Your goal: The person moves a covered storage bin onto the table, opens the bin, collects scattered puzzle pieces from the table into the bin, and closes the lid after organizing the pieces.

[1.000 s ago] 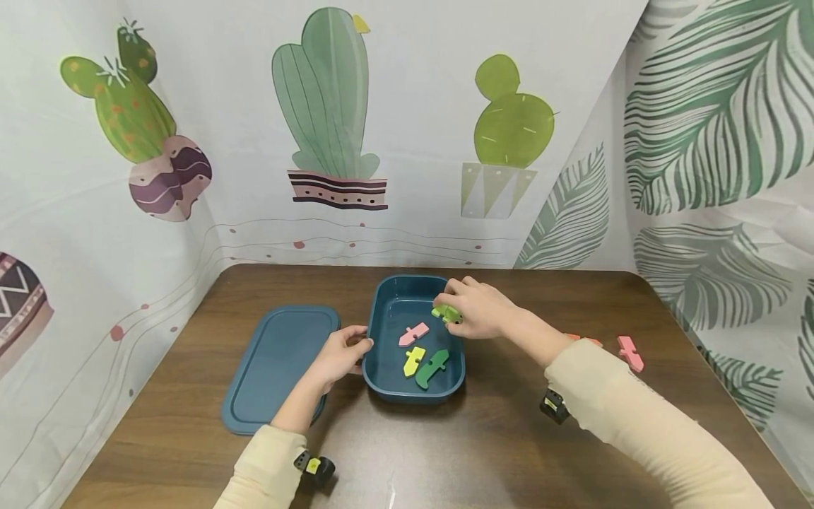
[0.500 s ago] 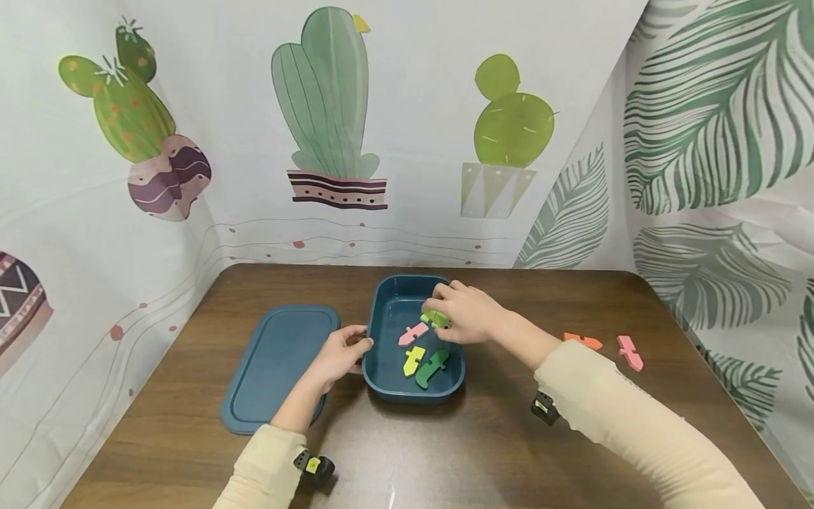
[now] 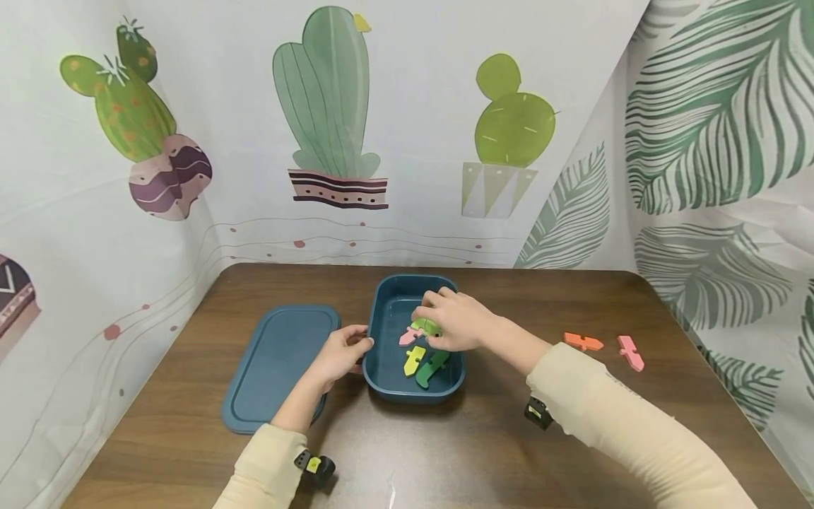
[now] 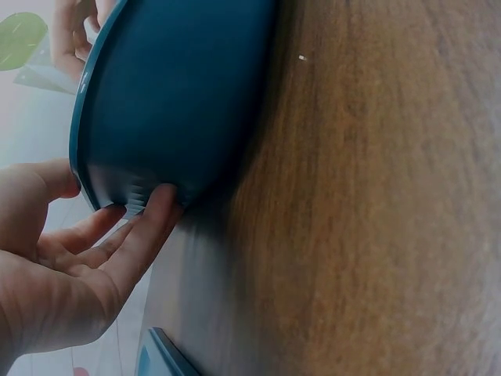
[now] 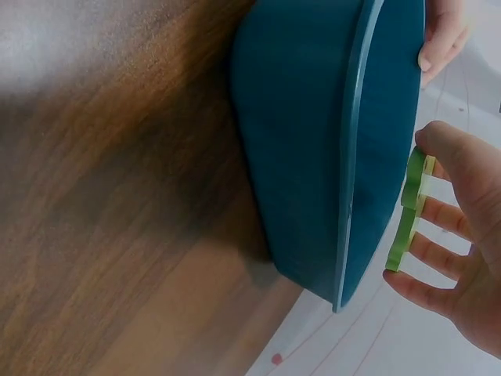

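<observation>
Right hand (image 3: pixel 458 322) pinches a flat light-green plastic piece (image 3: pixel 425 326) directly above the teal plastic bin (image 3: pixel 388 375); left hand (image 3: pixel 340 352) grips its rim.

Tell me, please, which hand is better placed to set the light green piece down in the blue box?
Probably the right hand: it already pinches the light green piece just above the inside of the blue box. The left hand grips the box's left rim, steadying it.
</observation>
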Demonstrator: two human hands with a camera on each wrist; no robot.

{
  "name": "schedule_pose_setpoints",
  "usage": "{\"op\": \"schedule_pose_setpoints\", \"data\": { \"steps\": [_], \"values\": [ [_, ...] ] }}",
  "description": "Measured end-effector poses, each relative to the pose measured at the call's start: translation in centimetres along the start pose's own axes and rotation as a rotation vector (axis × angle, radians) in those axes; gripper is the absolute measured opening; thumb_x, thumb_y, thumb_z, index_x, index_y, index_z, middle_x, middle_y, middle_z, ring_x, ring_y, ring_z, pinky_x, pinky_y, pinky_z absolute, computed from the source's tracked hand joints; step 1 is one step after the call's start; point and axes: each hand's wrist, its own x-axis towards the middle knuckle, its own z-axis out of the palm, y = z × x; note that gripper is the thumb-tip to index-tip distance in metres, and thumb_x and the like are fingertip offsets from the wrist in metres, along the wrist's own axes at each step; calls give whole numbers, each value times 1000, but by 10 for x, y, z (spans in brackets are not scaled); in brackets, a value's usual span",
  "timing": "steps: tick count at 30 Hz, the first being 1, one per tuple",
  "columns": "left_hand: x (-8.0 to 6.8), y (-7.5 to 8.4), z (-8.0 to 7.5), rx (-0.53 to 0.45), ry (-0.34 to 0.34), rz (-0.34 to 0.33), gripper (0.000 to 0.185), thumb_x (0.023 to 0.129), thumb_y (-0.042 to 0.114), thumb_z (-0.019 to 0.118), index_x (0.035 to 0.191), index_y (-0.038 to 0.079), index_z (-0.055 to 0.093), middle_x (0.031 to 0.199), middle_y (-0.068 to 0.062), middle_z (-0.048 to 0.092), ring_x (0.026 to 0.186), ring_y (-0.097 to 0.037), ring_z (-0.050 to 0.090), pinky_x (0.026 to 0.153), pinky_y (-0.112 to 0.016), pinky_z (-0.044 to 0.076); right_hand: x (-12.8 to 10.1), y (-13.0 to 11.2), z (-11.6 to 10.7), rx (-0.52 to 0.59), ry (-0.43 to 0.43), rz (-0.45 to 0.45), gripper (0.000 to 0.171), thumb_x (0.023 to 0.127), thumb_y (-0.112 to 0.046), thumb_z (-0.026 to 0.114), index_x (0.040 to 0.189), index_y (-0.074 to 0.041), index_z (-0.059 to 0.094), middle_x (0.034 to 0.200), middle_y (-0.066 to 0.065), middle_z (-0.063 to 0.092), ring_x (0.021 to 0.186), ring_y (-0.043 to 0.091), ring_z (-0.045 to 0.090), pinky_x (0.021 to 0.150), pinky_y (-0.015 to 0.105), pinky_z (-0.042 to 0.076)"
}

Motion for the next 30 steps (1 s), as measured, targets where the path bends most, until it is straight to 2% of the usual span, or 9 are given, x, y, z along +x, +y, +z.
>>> {"op": "schedule_pose_setpoints", "data": {
  "steps": [4, 11, 18, 23, 26, 30],
  "values": [
    [-1, 2, 0, 4, 0, 10, 41, 90, 11, 56, 127, -4, 49, 108, -21, 59, 81, -25, 63, 63, -39, 57, 1, -2, 2, 6, -10, -10, 35, 83, -32, 64, 116, -21, 59, 109, 5, 55, 92, 23, 49, 66, 30, 49],
    [-11, 17, 0, -3, -29, 7, 42, 90, 9, 54, 128, -8, 46, 110, -25, 57, 84, -28, 63, 65, -41, 57, 3, -9, 4, -1, -18, -34, 35, 82, -31, 65, 115, -22, 59, 109, 4, 54, 92, 23, 50, 65, 30, 49],
    [1, -1, 0, -13, 0, 8, 40, 90, 11, 56, 126, -4, 49, 108, -21, 59, 82, -24, 63, 63, -40, 57, 4, -16, 6, 1, -32, -55, 35, 82, -33, 64, 115, -22, 59, 112, 4, 54, 95, 23, 50, 70, 32, 50],
    [3, -5, 0, -9, 15, -2, 39, 90, 11, 56, 126, -2, 50, 108, -20, 59, 84, -25, 63, 63, -40, 57, 4, -19, 8, 8, -39, -68, 35, 83, -32, 64, 116, -23, 59, 111, 3, 53, 93, 22, 51, 70, 32, 49],
    [1, -2, 0, -7, 6, -12, 41, 90, 11, 56, 127, -3, 49, 109, -21, 58, 88, -28, 63, 64, -40, 57, 4, -20, 9, 10, -52, -71, 36, 83, -32, 63, 118, -23, 58, 112, 3, 53, 93, 22, 51, 71, 32, 50],
    [-7, 11, 0, 9, -15, -4, 42, 90, 9, 54, 128, -7, 46, 111, -25, 56, 91, -32, 61, 66, -41, 57, 4, -21, 11, 23, -61, -63, 36, 83, -32, 63, 118, -23, 59, 113, 2, 54, 95, 21, 51, 72, 32, 50]
  ]
}}
